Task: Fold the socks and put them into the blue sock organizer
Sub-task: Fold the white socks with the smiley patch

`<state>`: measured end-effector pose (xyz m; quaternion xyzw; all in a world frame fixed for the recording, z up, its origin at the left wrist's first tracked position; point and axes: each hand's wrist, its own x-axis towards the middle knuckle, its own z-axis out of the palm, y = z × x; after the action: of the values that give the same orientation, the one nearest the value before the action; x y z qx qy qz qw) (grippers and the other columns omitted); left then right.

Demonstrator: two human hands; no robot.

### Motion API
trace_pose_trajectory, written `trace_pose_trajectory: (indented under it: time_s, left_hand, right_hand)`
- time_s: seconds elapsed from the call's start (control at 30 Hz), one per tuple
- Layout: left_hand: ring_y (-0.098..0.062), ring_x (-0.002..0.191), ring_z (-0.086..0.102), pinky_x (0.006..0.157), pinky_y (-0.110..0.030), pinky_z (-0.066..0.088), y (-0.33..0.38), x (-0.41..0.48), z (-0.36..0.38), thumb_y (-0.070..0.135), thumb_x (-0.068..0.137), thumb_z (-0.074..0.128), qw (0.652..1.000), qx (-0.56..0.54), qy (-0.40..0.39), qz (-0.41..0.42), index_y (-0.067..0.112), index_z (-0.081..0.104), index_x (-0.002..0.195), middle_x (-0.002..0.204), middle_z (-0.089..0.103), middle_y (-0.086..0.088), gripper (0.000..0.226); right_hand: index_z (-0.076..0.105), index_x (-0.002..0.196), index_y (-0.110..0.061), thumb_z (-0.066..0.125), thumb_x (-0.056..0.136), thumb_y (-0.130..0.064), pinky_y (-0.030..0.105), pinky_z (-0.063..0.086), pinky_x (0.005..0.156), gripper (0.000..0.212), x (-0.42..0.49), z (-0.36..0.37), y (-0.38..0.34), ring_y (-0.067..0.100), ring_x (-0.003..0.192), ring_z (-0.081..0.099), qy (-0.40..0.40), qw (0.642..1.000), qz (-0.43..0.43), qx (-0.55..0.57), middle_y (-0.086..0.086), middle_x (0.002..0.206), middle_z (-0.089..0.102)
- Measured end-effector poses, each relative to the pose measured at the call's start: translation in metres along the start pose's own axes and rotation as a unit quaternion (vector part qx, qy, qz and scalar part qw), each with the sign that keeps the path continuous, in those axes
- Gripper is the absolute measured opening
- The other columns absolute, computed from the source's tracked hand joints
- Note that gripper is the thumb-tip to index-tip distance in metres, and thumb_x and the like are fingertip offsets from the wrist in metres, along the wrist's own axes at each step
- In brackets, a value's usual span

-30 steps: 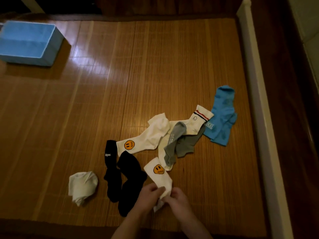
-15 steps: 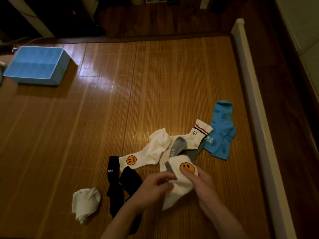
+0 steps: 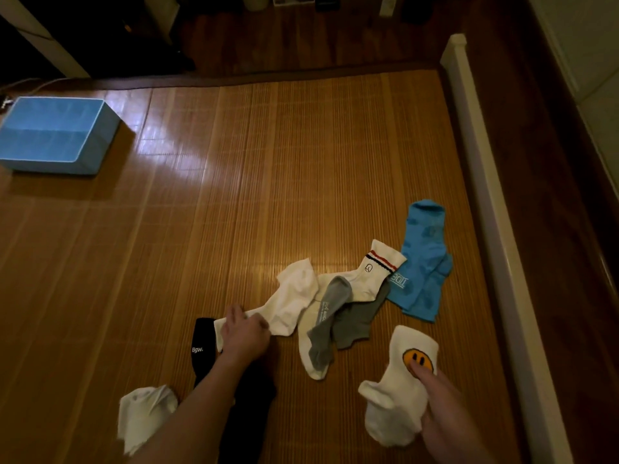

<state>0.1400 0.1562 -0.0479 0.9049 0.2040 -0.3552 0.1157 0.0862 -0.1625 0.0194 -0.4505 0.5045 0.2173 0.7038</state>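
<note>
My right hand (image 3: 438,406) holds a white smiley sock (image 3: 398,393) at the lower right, thumb pressed on its yellow face. My left hand (image 3: 244,333) grips the cuff end of a second white sock (image 3: 294,296) lying in the pile; its smiley print is hidden under the hand. Black socks (image 3: 202,346) lie beneath my left forearm. A grey sock (image 3: 328,316), a white sock with red and navy stripes (image 3: 375,272) and blue socks (image 3: 423,262) lie to the right. The blue sock organizer (image 3: 57,135) stands far left.
A balled white sock (image 3: 144,413) lies at the lower left on the bamboo mat (image 3: 301,162). A white rail (image 3: 485,182) borders the mat's right side. Dark floor and furniture lie beyond the mat's far edge.
My hands have separated. The right hand carried the smiley sock to the right, and the left hand reached forward and took hold of the other white smiley sock. The camera tilted up.
</note>
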Motion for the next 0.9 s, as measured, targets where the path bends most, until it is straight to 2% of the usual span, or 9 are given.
trace_pose_trajectory:
  time_s: [0.07, 0.2, 0.37, 0.47, 0.57, 0.67, 0.73, 0.8, 0.9]
  left_hand:
    - [-0.033, 0.149, 0.03, 0.121, -0.049, 0.028, -0.005, 0.006, -0.003, 0.031, 0.101, 0.054, 0.998, 0.054, 0.021, 0.013, 0.017, 0.054, 0.139, 0.158, 0.036, -0.015, 0.041]
    - [-0.024, 0.136, 0.048, 0.116, -0.04, 0.034, -0.003, 0.002, -0.006, 0.026, 0.096, 0.062, 0.992, 0.081, 0.0, 0.093, 0.022, 0.049, 0.142, 0.144, 0.054, -0.002, 0.048]
    - [-0.014, 0.093, 0.068, 0.072, -0.025, 0.057, 0.02, -0.026, -0.022, 0.012, 0.092, 0.072, 0.969, -0.236, 0.053, 0.045, 0.017, 0.044, 0.147, 0.116, 0.069, -0.004, 0.062]
    - [-0.027, 0.095, 0.073, 0.085, -0.049, 0.062, 0.039, -0.059, -0.044, 0.018, 0.097, 0.068, 0.883, -0.469, -0.013, -0.004, 0.009, 0.067, 0.124, 0.105, 0.075, -0.012, 0.029]
    - [-0.027, 0.091, 0.075, 0.069, -0.043, 0.062, 0.055, -0.103, -0.067, 0.018, 0.101, 0.06, 0.714, -0.694, -0.09, -0.037, 0.017, 0.067, 0.122, 0.104, 0.078, -0.011, 0.022]
    - [-0.031, 0.097, 0.073, 0.065, -0.043, 0.06, 0.071, -0.137, -0.077, 0.011, 0.099, 0.058, 0.624, -0.77, -0.124, -0.048, 0.014, 0.059, 0.136, 0.11, 0.076, -0.016, 0.036]
    - [-0.038, 0.113, 0.068, 0.078, -0.052, 0.061, 0.083, -0.156, -0.083, 0.003, 0.096, 0.059, 0.604, -0.788, -0.115, -0.035, 0.026, 0.04, 0.153, 0.124, 0.069, -0.015, 0.064]
    - [-0.042, 0.116, 0.066, 0.091, -0.061, 0.057, 0.096, -0.175, -0.092, -0.003, 0.092, 0.062, 0.626, -0.774, -0.091, -0.014, 0.041, 0.029, 0.157, 0.13, 0.061, -0.012, 0.085]
    - [-0.033, 0.11, 0.071, 0.092, -0.048, 0.057, 0.118, -0.205, -0.11, 0.014, 0.087, 0.07, 0.629, -0.764, -0.138, 0.033, 0.012, 0.059, 0.141, 0.125, 0.071, -0.02, 0.055]
  right_hand:
    - [0.059, 0.133, -0.008, 0.062, 0.098, -0.015, 0.053, 0.052, 0.091, 0.036, 0.003, -0.005, 0.001, 0.04, 0.11, 0.064, 0.017, 1.0, 0.003, 0.011, 0.021, 0.122, 0.068]
    - [0.053, 0.141, -0.004, 0.061, 0.098, -0.013, 0.056, 0.046, 0.104, 0.044, 0.004, -0.006, 0.001, 0.044, 0.119, 0.06, 0.029, 0.999, 0.011, 0.029, 0.027, 0.129, 0.063]
    - [0.055, 0.137, -0.009, 0.061, 0.098, -0.013, 0.051, 0.051, 0.089, 0.039, -0.009, 0.004, -0.007, 0.04, 0.113, 0.061, 0.014, 0.999, 0.015, 0.046, 0.021, 0.126, 0.065]
    - [0.057, 0.13, -0.011, 0.06, 0.098, -0.014, 0.045, 0.052, 0.076, 0.032, -0.022, 0.011, -0.017, 0.035, 0.104, 0.065, -0.021, 0.998, 0.019, 0.054, 0.017, 0.115, 0.069]
    - [0.059, 0.124, -0.015, 0.059, 0.098, -0.012, 0.045, 0.054, 0.076, 0.026, -0.04, 0.017, -0.031, 0.034, 0.108, 0.065, -0.064, 0.996, 0.01, 0.061, 0.015, 0.117, 0.07]
    - [0.067, 0.11, -0.019, 0.063, 0.094, -0.01, 0.045, 0.057, 0.077, 0.019, -0.057, 0.017, -0.045, 0.031, 0.103, 0.07, -0.085, 0.996, -0.04, -0.006, 0.011, 0.106, 0.076]
    - [0.07, 0.11, -0.021, 0.065, 0.092, -0.013, 0.039, 0.06, 0.074, 0.02, -0.071, 0.016, -0.053, 0.025, 0.097, 0.074, -0.11, 0.984, -0.099, -0.101, 0.002, 0.099, 0.079]
    - [0.073, 0.105, -0.025, 0.068, 0.091, -0.01, 0.021, 0.058, 0.067, 0.021, -0.084, 0.015, -0.059, 0.02, 0.098, 0.073, -0.142, 0.954, -0.17, -0.203, -0.007, 0.098, 0.078]
    - [0.073, 0.103, -0.037, 0.072, 0.088, -0.004, 0.01, 0.053, 0.08, 0.037, -0.103, 0.015, -0.069, 0.001, 0.128, 0.052, -0.206, 0.874, -0.306, -0.317, -0.025, 0.139, 0.053]
